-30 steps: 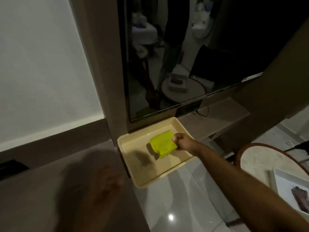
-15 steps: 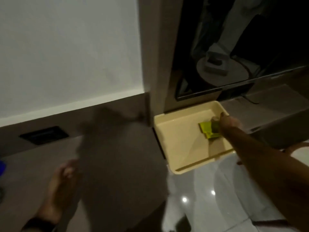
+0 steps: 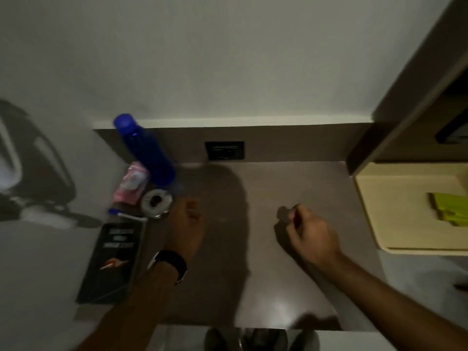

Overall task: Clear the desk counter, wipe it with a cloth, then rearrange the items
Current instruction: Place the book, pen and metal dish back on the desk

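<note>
1. Head view looks straight down on a brown worktop (image 3: 291, 188) set against a white wall, in dim light.
2. At the worktop's far left corner stands a blue bottle (image 3: 145, 150), leaning in the wide-angle view.
3. Just in front of the bottle lies a pink packet (image 3: 130, 184), and beside that a small round silver-rimmed object (image 3: 156, 202); it is too blurred to name.
4. A white pen with a blue cap (image 3: 128, 215) lies near the left edge, just behind a dark booklet (image 3: 112, 262) that sits along the same edge.
5. The left hand (image 3: 186, 229), with a black band at the wrist, hovers near the round object, fingers loosely curled; blur hides whether it touches anything.
6. The right hand (image 3: 311, 236) is over the middle of the worktop, fingers curled into a loose fist, holding nothing that can be seen.
7. A black socket plate (image 3: 225, 150) is set in the back panel.
8. Off the right edge of the worktop a cream tray (image 3: 395, 198) holds a folded yellow-green cloth (image 3: 449, 209), well apart from both hands.
</note>
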Action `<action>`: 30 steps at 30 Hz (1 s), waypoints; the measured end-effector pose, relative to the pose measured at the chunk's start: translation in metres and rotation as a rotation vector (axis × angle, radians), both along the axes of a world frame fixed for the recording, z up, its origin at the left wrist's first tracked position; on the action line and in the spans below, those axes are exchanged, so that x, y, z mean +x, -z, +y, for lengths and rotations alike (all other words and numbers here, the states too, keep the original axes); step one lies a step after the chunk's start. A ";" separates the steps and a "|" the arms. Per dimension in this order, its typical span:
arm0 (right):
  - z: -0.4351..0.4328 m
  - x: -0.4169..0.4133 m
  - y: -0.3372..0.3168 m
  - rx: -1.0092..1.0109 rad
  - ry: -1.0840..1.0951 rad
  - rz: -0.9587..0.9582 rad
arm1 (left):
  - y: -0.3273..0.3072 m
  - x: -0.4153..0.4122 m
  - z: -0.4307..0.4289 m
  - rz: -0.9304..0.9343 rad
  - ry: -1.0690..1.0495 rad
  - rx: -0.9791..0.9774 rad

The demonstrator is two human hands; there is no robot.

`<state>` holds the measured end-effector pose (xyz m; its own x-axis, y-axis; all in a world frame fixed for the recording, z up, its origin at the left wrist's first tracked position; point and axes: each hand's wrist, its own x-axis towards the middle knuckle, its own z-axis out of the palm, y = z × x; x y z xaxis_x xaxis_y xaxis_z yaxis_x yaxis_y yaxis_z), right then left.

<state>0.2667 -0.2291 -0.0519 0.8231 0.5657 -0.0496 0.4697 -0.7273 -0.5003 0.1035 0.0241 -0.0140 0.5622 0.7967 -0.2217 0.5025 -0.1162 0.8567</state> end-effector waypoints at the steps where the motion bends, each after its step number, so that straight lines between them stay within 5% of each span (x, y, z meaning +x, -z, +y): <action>1: 0.026 -0.025 0.002 0.078 0.029 0.101 | 0.000 -0.026 0.014 0.072 -0.007 0.088; 5: 0.125 -0.105 0.019 0.272 0.121 0.516 | 0.009 -0.104 0.063 0.353 -0.091 0.381; 9: 0.201 -0.140 0.025 0.181 0.001 0.649 | 0.025 -0.145 0.098 0.679 -0.092 0.301; 14: 0.252 -0.183 0.034 -0.019 -0.029 0.843 | 0.047 -0.174 0.124 0.816 -0.059 0.173; 18: 0.274 -0.236 0.044 0.020 0.102 1.022 | 0.054 -0.173 0.130 0.829 -0.076 0.194; 24: 0.286 -0.256 0.040 -0.031 0.121 0.835 | 0.045 -0.164 0.132 0.892 -0.097 0.121; 27: 0.260 -0.234 0.036 -0.060 0.084 0.826 | 0.053 -0.166 0.133 0.756 -0.142 -0.075; 30: 0.204 -0.200 0.039 -0.044 0.131 0.781 | 0.062 -0.154 0.099 0.446 -0.200 -0.493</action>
<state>0.0671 -0.0248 -0.0907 0.6011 0.4506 -0.6600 -0.0962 -0.7791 -0.6195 -0.0510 0.1228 -0.0762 0.1859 0.6228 -0.7600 0.7903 0.3648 0.4923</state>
